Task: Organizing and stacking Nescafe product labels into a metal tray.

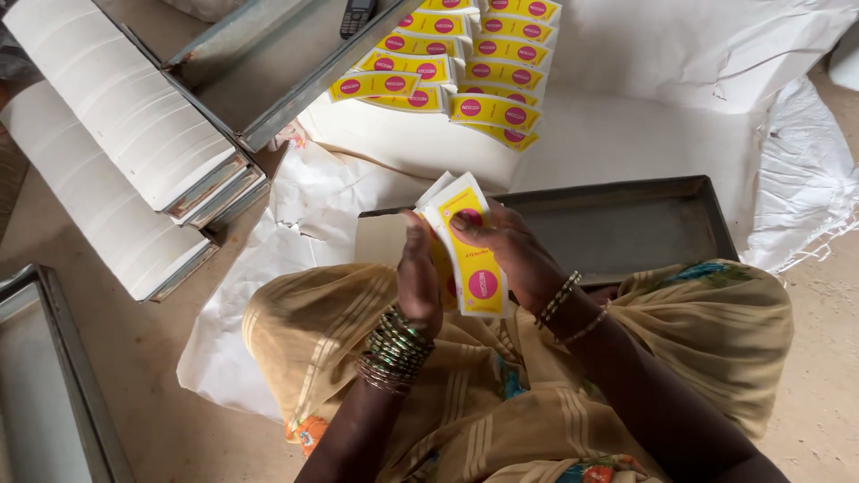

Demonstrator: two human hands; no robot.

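Yellow label stack [472, 255] held over lap, in front of metal tray [626, 228]; more labels in rows [465, 63] on white sheet beyond. Right hand [510, 246] fingers clenched on stack top, left hand [418, 277] fingers grasping its left edge.

Head cam – looks steeply down, close over lap & floor.

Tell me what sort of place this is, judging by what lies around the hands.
Probably a small packing or labelling workshop where work is done on the floor. Both hands hold a stack of yellow labels, more label bundles lie in rows ahead, and metal trays and stacks of white card sit around.
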